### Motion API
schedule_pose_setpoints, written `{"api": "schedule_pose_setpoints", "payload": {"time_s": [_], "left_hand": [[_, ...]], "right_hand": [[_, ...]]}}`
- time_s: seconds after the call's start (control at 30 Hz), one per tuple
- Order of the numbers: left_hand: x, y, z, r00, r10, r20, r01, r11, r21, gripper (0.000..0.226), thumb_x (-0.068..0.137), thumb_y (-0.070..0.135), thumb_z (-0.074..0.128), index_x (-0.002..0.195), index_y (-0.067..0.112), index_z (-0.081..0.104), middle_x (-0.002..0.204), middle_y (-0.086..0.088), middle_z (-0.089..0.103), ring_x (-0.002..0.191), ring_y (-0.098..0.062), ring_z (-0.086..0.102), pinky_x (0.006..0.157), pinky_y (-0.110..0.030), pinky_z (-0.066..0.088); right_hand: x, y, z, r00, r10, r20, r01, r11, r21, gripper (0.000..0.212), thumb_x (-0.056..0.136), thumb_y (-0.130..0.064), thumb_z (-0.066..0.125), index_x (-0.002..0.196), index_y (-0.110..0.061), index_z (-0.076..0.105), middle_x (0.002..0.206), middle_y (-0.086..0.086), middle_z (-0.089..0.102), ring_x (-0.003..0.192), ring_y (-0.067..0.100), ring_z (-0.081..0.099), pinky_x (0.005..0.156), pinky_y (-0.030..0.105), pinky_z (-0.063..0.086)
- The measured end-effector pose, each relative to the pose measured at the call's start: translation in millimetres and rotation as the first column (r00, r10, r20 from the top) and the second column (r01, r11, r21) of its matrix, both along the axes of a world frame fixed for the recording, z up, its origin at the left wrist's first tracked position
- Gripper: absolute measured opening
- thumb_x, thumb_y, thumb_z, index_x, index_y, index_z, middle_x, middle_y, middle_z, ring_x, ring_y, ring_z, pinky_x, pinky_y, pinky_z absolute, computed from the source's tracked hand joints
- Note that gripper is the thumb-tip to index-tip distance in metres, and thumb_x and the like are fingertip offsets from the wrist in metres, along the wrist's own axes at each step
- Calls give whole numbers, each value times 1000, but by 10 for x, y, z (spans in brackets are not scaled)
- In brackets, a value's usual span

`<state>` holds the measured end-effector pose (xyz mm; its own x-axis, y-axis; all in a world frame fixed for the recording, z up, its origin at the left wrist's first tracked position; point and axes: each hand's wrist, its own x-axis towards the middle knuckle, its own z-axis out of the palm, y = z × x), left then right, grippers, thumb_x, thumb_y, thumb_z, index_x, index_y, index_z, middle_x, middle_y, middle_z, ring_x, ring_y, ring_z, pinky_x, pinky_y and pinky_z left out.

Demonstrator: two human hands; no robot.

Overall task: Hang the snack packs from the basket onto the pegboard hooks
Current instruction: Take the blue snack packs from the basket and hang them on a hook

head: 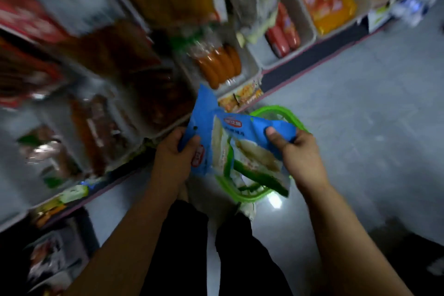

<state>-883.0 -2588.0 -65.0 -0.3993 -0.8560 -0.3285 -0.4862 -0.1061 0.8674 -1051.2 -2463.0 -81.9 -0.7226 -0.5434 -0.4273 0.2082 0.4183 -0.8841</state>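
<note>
**Two hands hold blue snack packs over the green basket**

The left hand [176, 151] grips a blue snack pack [201, 125]. The fingers curl round its left edge and the thumb presses on the front. This pack stands up tall, and its top corner points toward the shelves. A small hang hole shows near the thumb, and a red label sits low on the pack.

The right hand [296, 151] pinches a second blue pack [254, 149]. The thumb lies on top of its blue strip and the fingers are tucked under it. This pack hangs down and to the left from the hand. It has a clear window with pale white food inside. A red label sits near its top. The two packs touch in the middle and overlap a little.

Right under the packs is the green basket [286, 113]. It sits on the gray floor [360, 103], close to the bottom of the shelves. The packs cover most of it, so only its bright green rim and a dark green handle show. What else lies in it cannot be told.

Below the hands are the person's dark trouser legs [185, 247].

To the left and above are store shelves [310, 36] with white trays. One tray holds orange sausages [219, 65]. Another holds red sausages [284, 33]. Farther up are yellow packs [324, 0]. The goods on the left side are very blurry, in brown and red colors. No pegboard hooks can be made out in the blur.
</note>
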Motion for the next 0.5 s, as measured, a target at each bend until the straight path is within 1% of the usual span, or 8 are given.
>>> {"api": "schedule_pose_setpoints", "payload": {"time_s": [0.1,0.17,0.2,0.27,0.33,0.4,0.43,0.5], "left_hand": [[350,-188,971,1000,-9,-18,5,975,-223,13,81,31,65,73,37,57,75,13,62,71,1,60,67,-21,50],[648,-329,1537,1000,1,-20,-9,924,-383,5,78,39,56,73,39,56,71,12,60,65,-6,55,65,-29,47],[805,-408,1796,999,22,-27,-32,881,-473,6,79,39,55,73,37,54,70,6,59,65,-7,53,62,-30,46],[1125,-534,2271,998,57,-15,-53,753,-656,7,82,40,54,81,33,54,71,-3,59,62,-6,48,57,-28,43],[1448,-633,2700,995,97,1,-60,622,-780,21,85,42,49,93,25,59,69,2,59,58,-5,46,57,-24,42],[1783,-722,3074,988,150,-35,-111,533,-839,24,85,41,47,97,27,61,70,9,63,63,-4,52,60,-25,45],[1950,-761,3253,983,171,-63,-141,492,-859,24,84,43,47,99,29,59,69,12,64,65,-1,54,62,-28,45],[2262,-839,3599,975,189,-116,-186,408,-894,25,81,44,47,103,34,55,70,20,64,66,9,55,63,-25,44]], "right_hand": [[68,-206,1021,974,157,-160,-176,978,-113,7,86,-21,67,83,-16,71,62,-8,70,61,3,60,61,18,48],[190,-363,1641,928,248,-278,-304,935,-183,8,86,-20,67,80,-17,71,70,6,72,65,8,58,61,22,45],[270,-453,1925,896,290,-335,-373,903,-214,8,86,-19,67,79,-18,70,71,11,71,65,9,57,60,22,44],[460,-656,2436,829,353,-434,-494,826,-272,10,86,-15,66,78,-22,69,69,3,69,60,5,56,56,14,41],[683,-876,2852,787,375,-490,-567,751,-337,13,85,-11,66,78,-22,68,61,-11,69,56,-4,58,54,6,41],[935,-1101,3182,774,367,-516,-601,681,-418,19,84,-7,65,76,-24,67,61,-21,69,58,-10,61,55,5,44],[1071,-1209,3327,771,358,-526,-611,648,-454,19,84,-7,65,73,-23,66,61,-21,69,59,-10,62,55,6,45],[1360,-1409,3602,753,327,-570,-635,587,-502,20,82,-9,67,66,-22,67,60,-18,69,57,-8,62,53,8,46]]}}
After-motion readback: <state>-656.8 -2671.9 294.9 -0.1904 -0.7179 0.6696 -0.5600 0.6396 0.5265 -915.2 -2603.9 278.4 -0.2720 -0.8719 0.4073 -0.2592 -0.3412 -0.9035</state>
